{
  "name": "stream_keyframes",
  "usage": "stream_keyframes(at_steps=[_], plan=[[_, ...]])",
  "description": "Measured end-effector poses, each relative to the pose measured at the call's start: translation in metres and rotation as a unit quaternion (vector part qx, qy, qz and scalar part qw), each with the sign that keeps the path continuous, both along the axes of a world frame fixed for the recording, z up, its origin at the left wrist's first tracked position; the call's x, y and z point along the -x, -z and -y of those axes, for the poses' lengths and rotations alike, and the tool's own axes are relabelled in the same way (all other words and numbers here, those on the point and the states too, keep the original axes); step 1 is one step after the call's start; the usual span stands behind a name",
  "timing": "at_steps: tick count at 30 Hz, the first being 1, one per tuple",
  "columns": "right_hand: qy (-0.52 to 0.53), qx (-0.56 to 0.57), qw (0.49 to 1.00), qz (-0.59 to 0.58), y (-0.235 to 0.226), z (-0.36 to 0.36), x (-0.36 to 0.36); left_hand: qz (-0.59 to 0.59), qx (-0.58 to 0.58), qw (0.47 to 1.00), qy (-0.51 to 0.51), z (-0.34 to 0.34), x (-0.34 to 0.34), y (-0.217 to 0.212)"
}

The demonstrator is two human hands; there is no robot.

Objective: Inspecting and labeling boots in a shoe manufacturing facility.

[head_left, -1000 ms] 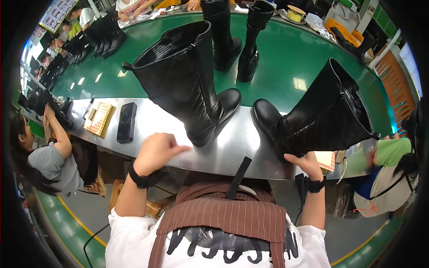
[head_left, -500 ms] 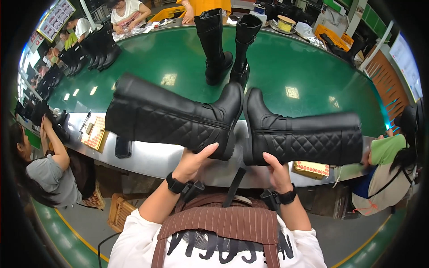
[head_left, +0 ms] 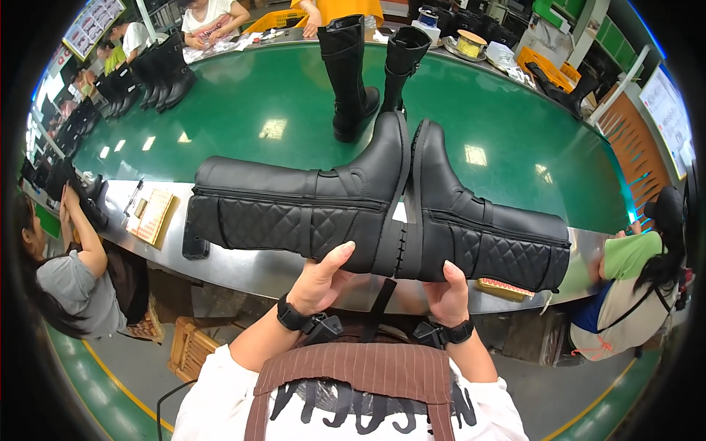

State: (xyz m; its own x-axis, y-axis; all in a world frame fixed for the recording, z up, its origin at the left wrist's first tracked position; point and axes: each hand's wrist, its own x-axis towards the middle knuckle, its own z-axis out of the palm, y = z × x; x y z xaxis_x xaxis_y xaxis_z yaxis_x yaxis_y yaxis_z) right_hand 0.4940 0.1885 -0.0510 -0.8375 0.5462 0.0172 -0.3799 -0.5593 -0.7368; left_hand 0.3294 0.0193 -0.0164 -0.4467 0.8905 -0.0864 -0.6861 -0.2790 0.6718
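Note:
Two tall black boots with quilted shafts and side zippers lie sideways in my hands over the table edge. My left hand [head_left: 321, 283] grips the left boot [head_left: 294, 198] near its heel, thumb on the quilted side and fingers hidden beneath. The right boot [head_left: 485, 220] is gripped the same way by my right hand [head_left: 447, 294]. Their soles face each other, close together at the heels, toes pointing away from me and shafts pointing outward. Beyond them, another pair of tall black boots, one [head_left: 346, 77] on the left and one [head_left: 403, 66] on the right, stands upright on the green surface.
The green belt [head_left: 243, 103] curves behind a metal ledge [head_left: 165, 253]. On the ledge are a yellowish card stack [head_left: 152, 217] and a dark case [head_left: 195, 242]. Co-workers sit at left [head_left: 81, 287] and right [head_left: 625, 294]. More black boots [head_left: 165, 77] stand at far left.
Both boots have turned in my hands, bringing their soles closer together and the left shaft nearer level. The standing boots have shifted slightly left in view.

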Motion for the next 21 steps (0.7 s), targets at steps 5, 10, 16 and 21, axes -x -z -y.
stream_keyframes(at_steps=[5,10,16,21], plan=[[-0.010,0.000,1.000,0.005,0.003,0.001,-0.001,-0.026,-0.007,0.999,0.024,0.002,0.001,0.006],[-0.047,0.013,0.999,0.000,0.009,0.000,-0.005,-0.011,-0.012,0.999,0.030,0.003,0.001,0.015],[-0.041,0.004,0.999,-0.024,0.022,-0.004,-0.008,0.025,-0.058,0.998,0.013,0.000,0.002,0.025],[-0.048,0.003,0.999,0.003,0.032,-0.009,-0.016,0.033,-0.055,0.998,0.018,0.003,0.002,0.033]])
